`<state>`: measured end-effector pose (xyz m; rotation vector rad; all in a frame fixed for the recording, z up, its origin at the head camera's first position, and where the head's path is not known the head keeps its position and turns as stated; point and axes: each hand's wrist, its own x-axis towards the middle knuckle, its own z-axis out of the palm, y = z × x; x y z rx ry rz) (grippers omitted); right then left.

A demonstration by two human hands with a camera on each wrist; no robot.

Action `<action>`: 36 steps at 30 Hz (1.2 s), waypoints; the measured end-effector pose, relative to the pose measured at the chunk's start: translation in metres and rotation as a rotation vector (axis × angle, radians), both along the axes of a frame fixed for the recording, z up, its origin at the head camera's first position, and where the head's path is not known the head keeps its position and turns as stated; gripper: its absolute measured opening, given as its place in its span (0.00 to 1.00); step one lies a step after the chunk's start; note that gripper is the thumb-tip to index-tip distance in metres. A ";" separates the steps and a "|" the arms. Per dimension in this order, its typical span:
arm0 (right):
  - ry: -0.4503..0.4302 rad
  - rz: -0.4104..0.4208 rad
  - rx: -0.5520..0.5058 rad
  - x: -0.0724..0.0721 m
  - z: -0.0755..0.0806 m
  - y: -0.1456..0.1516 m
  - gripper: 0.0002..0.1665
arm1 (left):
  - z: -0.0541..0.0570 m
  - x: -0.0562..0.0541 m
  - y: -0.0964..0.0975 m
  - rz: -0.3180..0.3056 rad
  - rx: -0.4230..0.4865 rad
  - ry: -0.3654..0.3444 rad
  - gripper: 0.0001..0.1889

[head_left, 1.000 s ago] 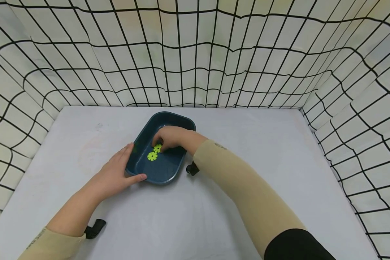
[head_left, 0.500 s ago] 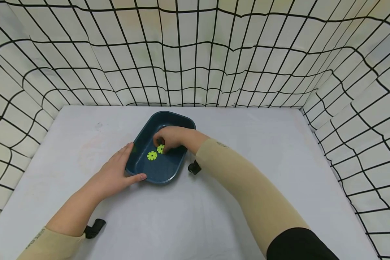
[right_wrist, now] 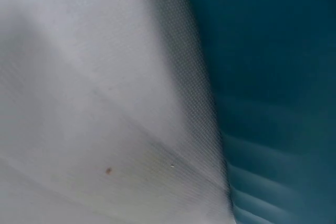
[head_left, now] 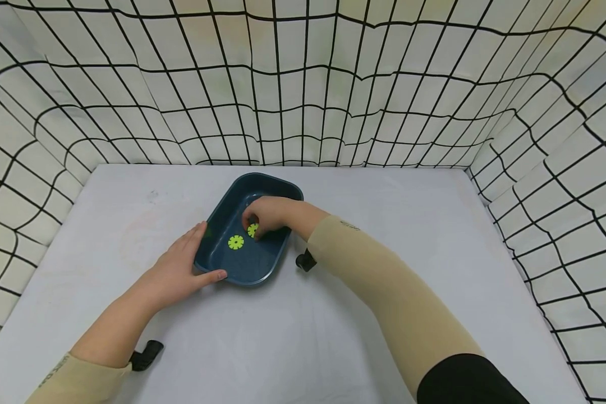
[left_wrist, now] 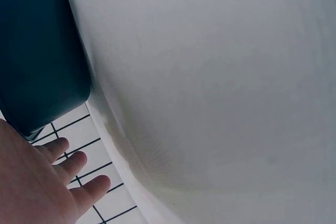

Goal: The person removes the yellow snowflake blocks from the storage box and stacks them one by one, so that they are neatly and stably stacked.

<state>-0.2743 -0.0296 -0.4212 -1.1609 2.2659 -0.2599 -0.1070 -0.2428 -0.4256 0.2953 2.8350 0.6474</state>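
In the head view, a dark blue tray stands on the white surface. My left hand rests against its left side, fingers straight along the wall and thumb at the near rim. Inside the tray, my right hand pinches a yellow-green notched disc close over the floor, its fingers covering part of it. A matching notched disc lies flat to its left. The left wrist view shows several straight fingers beside the tray's outer wall. From the right wrist, only the outer wall and cloth appear.
Black netting over pale walls encloses the white cloth-covered table at the back and both sides. A small black device sits at the left wrist, and another at the right wrist beside the tray.
My right hand has shifted slightly right inside the tray with the pinched notched disc, widening the gap to the other disc. My left hand and the tray have stayed nearly still.
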 end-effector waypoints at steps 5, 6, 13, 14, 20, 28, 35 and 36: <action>-0.009 0.001 -0.009 -0.001 -0.001 0.002 0.15 | 0.000 0.000 0.000 -0.001 -0.001 -0.002 0.64; -0.013 0.001 -0.009 -0.002 -0.001 0.002 0.15 | 0.000 -0.001 0.000 -0.002 -0.001 -0.002 0.65; -0.047 -0.007 -0.021 -0.002 0.001 0.004 0.15 | -0.002 -0.001 -0.001 -0.004 0.000 0.002 0.65; -0.054 -0.010 -0.023 -0.002 0.001 0.004 0.15 | -0.002 -0.001 -0.001 -0.005 0.002 0.003 0.65; -0.123 -0.048 -0.072 -0.001 0.004 0.006 0.14 | -0.002 -0.001 -0.001 -0.003 0.012 0.002 0.64; -0.184 -0.122 -0.158 0.000 0.009 0.009 0.11 | -0.001 -0.001 -0.001 0.000 0.014 -0.013 0.65; -0.170 -0.134 -0.217 -0.001 0.011 0.014 0.14 | 0.000 -0.001 -0.001 0.002 0.006 -0.016 0.66; -0.166 -0.130 -0.224 -0.001 0.012 0.015 0.14 | 0.000 0.000 -0.001 0.003 0.007 -0.016 0.66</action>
